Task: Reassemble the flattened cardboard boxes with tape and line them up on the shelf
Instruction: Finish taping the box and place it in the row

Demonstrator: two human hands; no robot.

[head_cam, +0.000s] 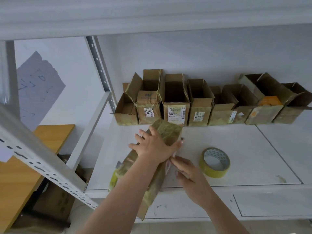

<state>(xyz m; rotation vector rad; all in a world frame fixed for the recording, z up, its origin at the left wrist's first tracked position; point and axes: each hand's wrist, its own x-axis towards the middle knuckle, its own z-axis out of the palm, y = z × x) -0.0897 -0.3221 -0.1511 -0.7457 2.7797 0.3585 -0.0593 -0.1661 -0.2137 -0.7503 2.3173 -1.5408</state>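
Note:
A cardboard box (170,132), wrapped in old yellowish tape, lies lengthwise on the white shelf (244,149) and juts over its front edge. My left hand (152,146) presses flat on top of it, fingers spread and thumb over its right edge. Straight fingers of my right hand (184,169) touch the box's right side, low down by a pale strip of tape. A roll of yellow tape (214,162) lies flat on the shelf just right of my right hand. Several assembled open boxes (175,114) stand in a row along the shelf's back wall.
A grey perforated shelf upright (42,166) slants across the left. Behind it are an orange tabletop (16,179) and more cardboard on the floor (50,203). A shelf board (152,17) hangs overhead. A scrap of tape (281,179) lies at the front right.

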